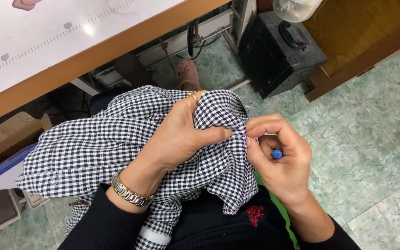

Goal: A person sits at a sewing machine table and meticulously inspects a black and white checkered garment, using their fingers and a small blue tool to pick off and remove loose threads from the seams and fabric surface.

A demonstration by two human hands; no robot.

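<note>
Table edge point(93, 55) ahead; open floor point(371, 134) rightward

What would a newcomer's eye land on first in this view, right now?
The black-and-white checked fabric bunched over the person's lap fills the centre. The left hand clutches a fold of it, with a metal watch at the wrist. The right hand pinches the cloth's edge beside it and holds a small blue-tipped tool. A white table with a wooden edge runs across the top left.
</note>
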